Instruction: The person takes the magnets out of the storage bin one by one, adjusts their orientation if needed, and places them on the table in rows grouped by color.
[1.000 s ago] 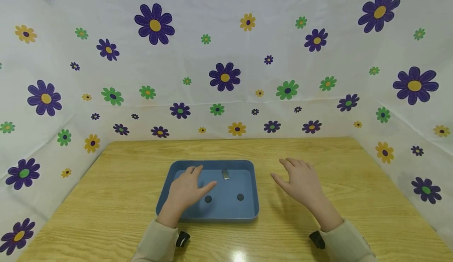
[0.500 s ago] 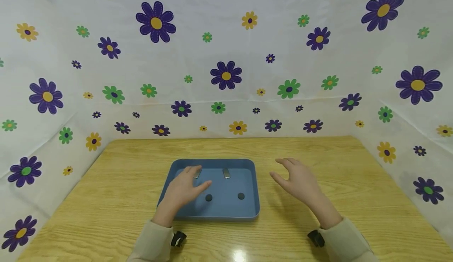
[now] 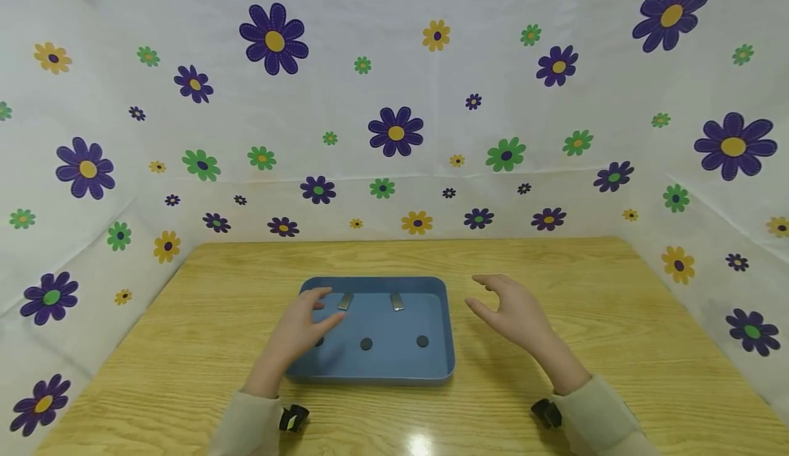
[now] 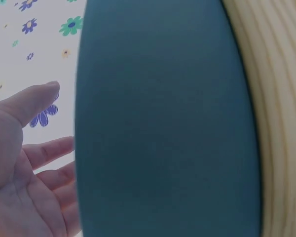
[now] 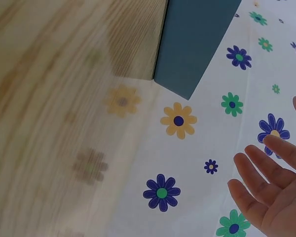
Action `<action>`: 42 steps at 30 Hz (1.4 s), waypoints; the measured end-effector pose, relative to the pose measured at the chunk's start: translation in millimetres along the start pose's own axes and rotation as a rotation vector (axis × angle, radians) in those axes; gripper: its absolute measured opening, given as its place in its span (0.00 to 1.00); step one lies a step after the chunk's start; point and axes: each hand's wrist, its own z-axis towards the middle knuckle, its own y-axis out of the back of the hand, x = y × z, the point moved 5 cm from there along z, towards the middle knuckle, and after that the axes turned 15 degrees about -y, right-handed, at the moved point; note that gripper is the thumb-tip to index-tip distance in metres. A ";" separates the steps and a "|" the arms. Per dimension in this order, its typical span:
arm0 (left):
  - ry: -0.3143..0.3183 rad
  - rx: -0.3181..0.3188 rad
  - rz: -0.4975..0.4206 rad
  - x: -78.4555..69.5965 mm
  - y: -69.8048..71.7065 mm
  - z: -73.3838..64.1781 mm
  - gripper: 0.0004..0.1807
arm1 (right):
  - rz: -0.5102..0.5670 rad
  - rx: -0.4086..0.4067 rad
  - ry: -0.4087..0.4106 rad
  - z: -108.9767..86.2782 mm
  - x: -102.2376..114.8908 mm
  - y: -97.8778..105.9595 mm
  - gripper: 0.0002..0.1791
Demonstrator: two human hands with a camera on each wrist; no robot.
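Observation:
A shallow blue tray (image 3: 394, 380) lies on the table in the head view. In it are two small silvery rectangular pieces, a left one (image 3: 345, 302) and a right one (image 3: 397, 302). Nearer its front sit three dark round discs: a middle one (image 3: 366, 344), a right one (image 3: 422, 341) and a left one (image 3: 318, 342), partly behind my left thumb. My left hand (image 3: 296, 327) hovers over the tray's left side, fingers relaxed, holding nothing. To the tray's right my right hand (image 3: 516, 312) hangs above the table, thumb apart from loosely bent fingers, holding nothing.
The wooden table (image 3: 185, 346) is enclosed at the back and sides by a white flowered cloth (image 3: 431, 66). Each wrist wears a black device, the left one (image 3: 294, 418) and the right one (image 3: 546, 413). The tray's outer wall (image 4: 167, 118) fills most of the left wrist view.
My left hand has drawn left and slightly back, uncovering the left silvery piece and part of the left disc. My right hand has shifted slightly left.

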 end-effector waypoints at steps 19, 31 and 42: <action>0.059 -0.065 -0.064 34.1 30.6 -15.1 0.30 | 0.112 0.049 0.042 6.2 14.6 -7.3 0.24; 0.103 -0.035 -0.103 58.8 33.0 -20.0 0.27 | 0.215 0.107 0.060 13.6 24.5 -13.6 0.23; 0.120 0.010 -0.287 77.5 23.6 -25.4 0.25 | 0.349 0.233 0.061 24.7 26.8 -32.3 0.23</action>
